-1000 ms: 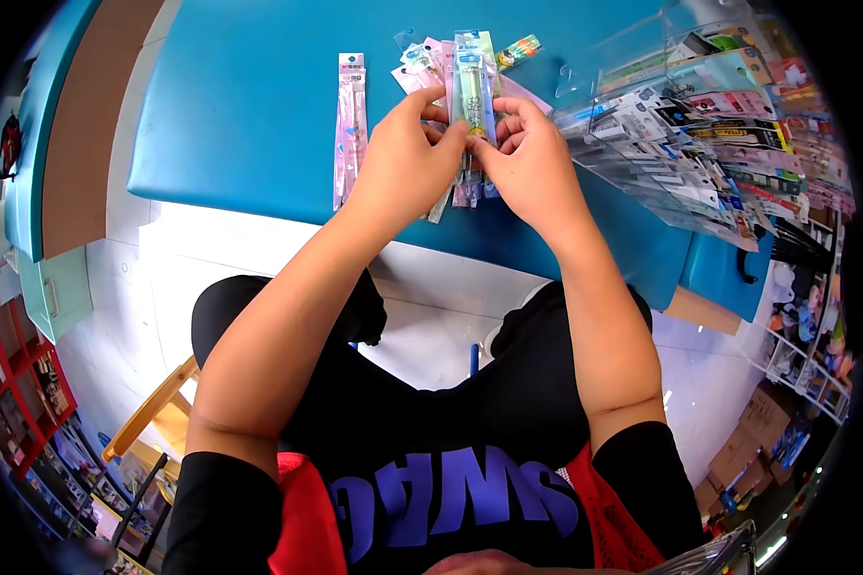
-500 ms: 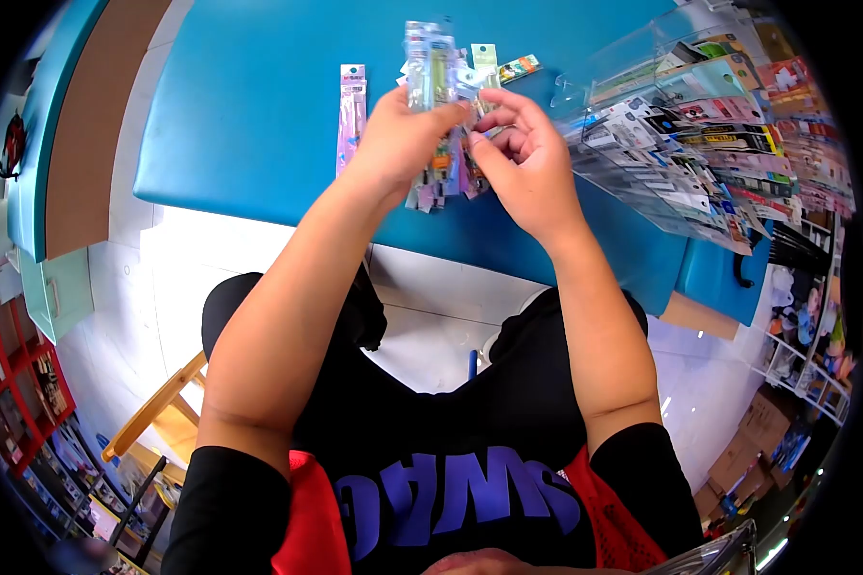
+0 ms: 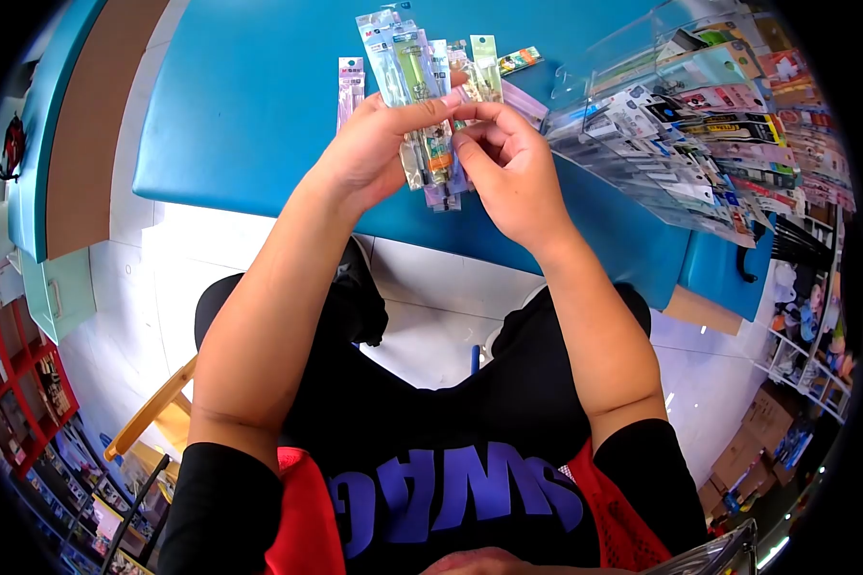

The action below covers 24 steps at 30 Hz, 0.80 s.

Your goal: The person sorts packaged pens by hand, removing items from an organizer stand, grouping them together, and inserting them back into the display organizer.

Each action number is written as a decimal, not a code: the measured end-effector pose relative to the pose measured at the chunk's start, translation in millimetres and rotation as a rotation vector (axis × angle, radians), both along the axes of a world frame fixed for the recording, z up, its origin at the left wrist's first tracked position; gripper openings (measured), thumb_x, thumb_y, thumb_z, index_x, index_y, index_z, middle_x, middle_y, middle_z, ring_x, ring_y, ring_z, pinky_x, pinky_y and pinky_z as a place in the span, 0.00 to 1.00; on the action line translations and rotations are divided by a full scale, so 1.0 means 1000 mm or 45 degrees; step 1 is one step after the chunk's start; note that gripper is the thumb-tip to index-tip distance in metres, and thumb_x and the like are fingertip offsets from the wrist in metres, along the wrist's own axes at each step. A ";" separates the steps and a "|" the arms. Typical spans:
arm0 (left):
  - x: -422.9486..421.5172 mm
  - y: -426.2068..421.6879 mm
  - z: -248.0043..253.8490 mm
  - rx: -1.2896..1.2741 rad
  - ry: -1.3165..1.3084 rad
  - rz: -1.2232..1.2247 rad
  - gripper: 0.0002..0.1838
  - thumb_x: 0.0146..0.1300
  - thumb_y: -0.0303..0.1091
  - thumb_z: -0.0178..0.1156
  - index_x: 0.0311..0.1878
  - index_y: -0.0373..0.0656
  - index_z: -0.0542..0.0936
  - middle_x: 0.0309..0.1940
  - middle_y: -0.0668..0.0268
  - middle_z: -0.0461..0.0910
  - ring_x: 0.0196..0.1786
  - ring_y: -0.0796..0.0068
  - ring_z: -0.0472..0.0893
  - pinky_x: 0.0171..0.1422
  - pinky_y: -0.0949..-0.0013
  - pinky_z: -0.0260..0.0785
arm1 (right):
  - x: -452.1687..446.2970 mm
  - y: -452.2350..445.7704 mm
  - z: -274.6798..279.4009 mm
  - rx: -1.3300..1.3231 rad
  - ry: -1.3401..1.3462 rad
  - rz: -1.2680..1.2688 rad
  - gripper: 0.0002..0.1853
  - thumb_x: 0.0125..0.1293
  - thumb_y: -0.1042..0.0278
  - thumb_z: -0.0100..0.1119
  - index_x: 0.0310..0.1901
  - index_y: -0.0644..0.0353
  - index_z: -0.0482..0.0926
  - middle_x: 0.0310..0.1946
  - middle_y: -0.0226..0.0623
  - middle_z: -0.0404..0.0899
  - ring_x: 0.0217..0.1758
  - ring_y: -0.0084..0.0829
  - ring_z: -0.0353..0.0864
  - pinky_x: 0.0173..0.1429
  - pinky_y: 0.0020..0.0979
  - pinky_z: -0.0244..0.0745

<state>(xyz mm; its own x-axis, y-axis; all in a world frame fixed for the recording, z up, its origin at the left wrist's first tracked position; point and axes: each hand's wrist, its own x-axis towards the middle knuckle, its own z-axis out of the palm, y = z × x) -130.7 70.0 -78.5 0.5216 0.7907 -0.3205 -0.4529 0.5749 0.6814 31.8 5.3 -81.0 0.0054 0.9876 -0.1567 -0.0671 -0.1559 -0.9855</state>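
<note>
My left hand [image 3: 374, 144] is closed round a fanned bundle of slim clear-packaged items [image 3: 414, 72], its thumb lying across their front. The packets are pale blue and green, with an orange patch near the lower end. My right hand [image 3: 513, 168] is at the bundle's right edge, thumb and forefinger pinched together there; what lies between them is too small to tell. Behind the hands, more packets [image 3: 485, 65] lie on the blue table [image 3: 249, 115], one with a green top. A pink packet [image 3: 351, 86] lies left of the bundle, partly hidden by my left hand.
A clear rack [image 3: 633, 153] full of packaged items stands at the table's right. An orange and green packet [image 3: 520, 60] lies behind the pile. A wooden chair [image 3: 153, 412] and red shelving [image 3: 14, 374] are at the left, cardboard boxes [image 3: 743, 441] at the lower right.
The bundle has been lifted off the pile and moved left in my left hand, its packets now fanned and tilted. My right hand has shifted slightly left with it.
</note>
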 end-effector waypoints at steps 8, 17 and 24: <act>-0.031 0.009 0.017 0.088 0.231 0.011 0.24 0.79 0.38 0.59 0.70 0.34 0.74 0.48 0.61 0.84 0.52 0.67 0.87 0.53 0.60 0.84 | 0.023 0.014 0.003 0.515 -0.912 -0.152 0.12 0.71 0.73 0.62 0.53 0.65 0.83 0.47 0.44 0.83 0.48 0.37 0.83 0.54 0.36 0.79; -0.081 0.027 0.021 0.230 0.706 0.066 0.24 0.79 0.45 0.60 0.65 0.34 0.79 0.25 0.78 0.65 0.28 0.86 0.70 0.33 0.75 0.71 | 0.012 0.003 -0.015 0.549 -1.502 0.055 0.24 0.69 0.58 0.68 0.59 0.68 0.81 0.57 0.46 0.78 0.58 0.51 0.78 0.63 0.46 0.75; -0.080 0.020 -0.002 0.736 1.950 -0.164 0.33 0.63 0.57 0.73 0.49 0.30 0.82 0.32 0.58 0.83 0.31 0.69 0.81 0.33 0.62 0.73 | 0.010 0.006 -0.014 0.430 -1.444 -0.051 0.27 0.70 0.53 0.67 0.61 0.66 0.77 0.55 0.49 0.78 0.60 0.52 0.79 0.62 0.48 0.77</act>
